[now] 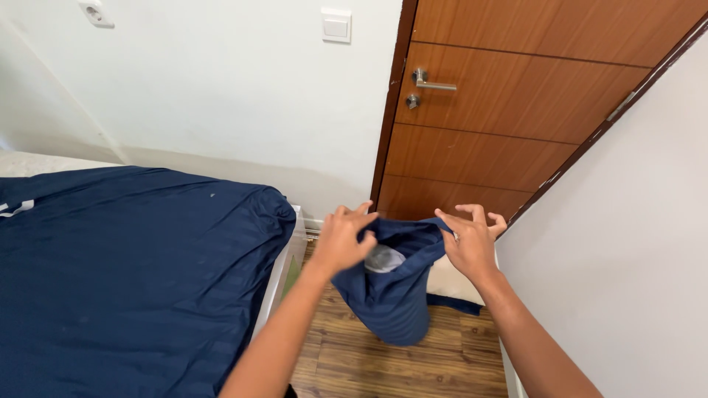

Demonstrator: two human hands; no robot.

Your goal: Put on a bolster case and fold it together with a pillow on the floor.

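Observation:
A dark blue pillowcase (391,298) hangs upright between my hands, its mouth held open at the top. Inside it shows the grey-white top of a pillow (384,259). My left hand (341,239) pinches the left edge of the opening. On the right edge, my right hand (468,239) grips the fabric with thumb and fingers. The pillowcase bottom hangs just above the wooden floor (383,361).
A bed with a dark blue cover (125,280) fills the left. A brown wooden door (501,118) with a metal handle (430,81) stands ahead. A white wall (627,243) is close on the right. A light switch (336,25) is on the far wall.

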